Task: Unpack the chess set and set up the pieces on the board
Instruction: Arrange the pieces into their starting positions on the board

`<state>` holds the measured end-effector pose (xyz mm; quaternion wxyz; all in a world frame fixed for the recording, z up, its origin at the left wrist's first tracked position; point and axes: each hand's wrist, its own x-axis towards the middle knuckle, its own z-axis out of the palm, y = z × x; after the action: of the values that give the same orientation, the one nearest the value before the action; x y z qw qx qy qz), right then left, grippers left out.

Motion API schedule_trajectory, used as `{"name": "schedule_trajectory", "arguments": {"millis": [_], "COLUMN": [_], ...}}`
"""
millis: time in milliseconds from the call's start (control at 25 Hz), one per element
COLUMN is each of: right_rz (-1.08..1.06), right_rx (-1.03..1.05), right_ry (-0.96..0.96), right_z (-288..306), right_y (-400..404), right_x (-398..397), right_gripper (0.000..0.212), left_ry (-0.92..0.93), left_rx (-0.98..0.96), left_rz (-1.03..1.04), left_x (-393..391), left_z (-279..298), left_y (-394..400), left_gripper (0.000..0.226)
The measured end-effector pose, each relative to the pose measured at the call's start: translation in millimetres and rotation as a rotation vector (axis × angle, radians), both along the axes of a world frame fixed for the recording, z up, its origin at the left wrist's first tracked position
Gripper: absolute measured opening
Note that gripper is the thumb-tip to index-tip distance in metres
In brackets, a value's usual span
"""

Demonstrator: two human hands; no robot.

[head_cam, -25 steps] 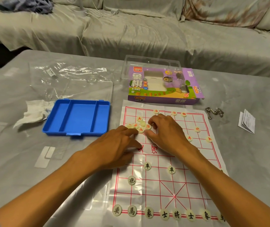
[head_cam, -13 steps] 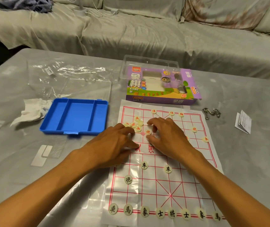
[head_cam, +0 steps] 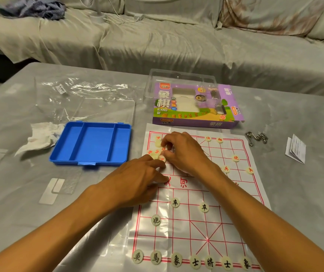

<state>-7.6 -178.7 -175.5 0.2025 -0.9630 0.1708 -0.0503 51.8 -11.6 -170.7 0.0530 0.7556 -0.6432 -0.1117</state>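
I'm sorting the loose red pieces (head_cam: 158, 152) at the board (head_cam: 245, 193)'s far-left corner; my right hand (head_cam: 184, 152) pinches one, my left hand (head_cam: 135, 179) lies spread beside, and next each needs its point.

I see both my hands crowding the far left corner of the board (head_cam: 196, 193): my left hand (head_cam: 135, 181) and right hand (head_cam: 184, 152) close in on a loose cluster of red pieces (head_cam: 158, 152), leaving little gap there. My forearms cross the board's left half and middle. The blue tray (head_cam: 90, 143) sits just beside the board's left edge, and the purple box (head_cam: 194, 107) blocks its far edge. Open squares lie mid-board on the right, between the red pieces (head_cam: 235, 158) and the near row of black pieces (head_cam: 195, 262).
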Motion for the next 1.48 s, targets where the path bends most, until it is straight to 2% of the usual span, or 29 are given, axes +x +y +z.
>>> {"name": "schedule_trajectory", "arguments": {"millis": [160,520,840,960,1040,1200,1480], "right_rz": [0.058,0.127,0.083,-0.060,-0.080,0.049,0.003], "right_rx": [0.011,0.074,0.121,0.198,0.074,-0.164,-0.175], "right_ry": [0.007,0.064,0.047,-0.094,-0.116,0.076,0.080], "right_z": [2,7,4,11,14,10,12], "right_y": [11,-3,-3,-7,-12,-10,-23], "right_x": [17,2,-1,0,8,25,1], "right_gripper": [0.023,0.023,0.026,0.031,0.030,0.035,0.025], "left_ry": [-0.001,-0.034,-0.033,-0.034,-0.031,-0.020,-0.029], "left_rx": [-0.019,-0.013,0.007,0.018,0.017,0.027,0.033], "left_rz": [-0.009,-0.012,-0.004,-0.008,-0.003,0.001,-0.006], "left_x": [-1,-4,-5,-5,-4,-4,-4], "left_z": [1,5,7,9,9,9,10], "left_y": [2,1,1,0,1,1,1], "left_gripper": [0.043,0.045,0.045,0.045,0.045,0.045,0.045]}}
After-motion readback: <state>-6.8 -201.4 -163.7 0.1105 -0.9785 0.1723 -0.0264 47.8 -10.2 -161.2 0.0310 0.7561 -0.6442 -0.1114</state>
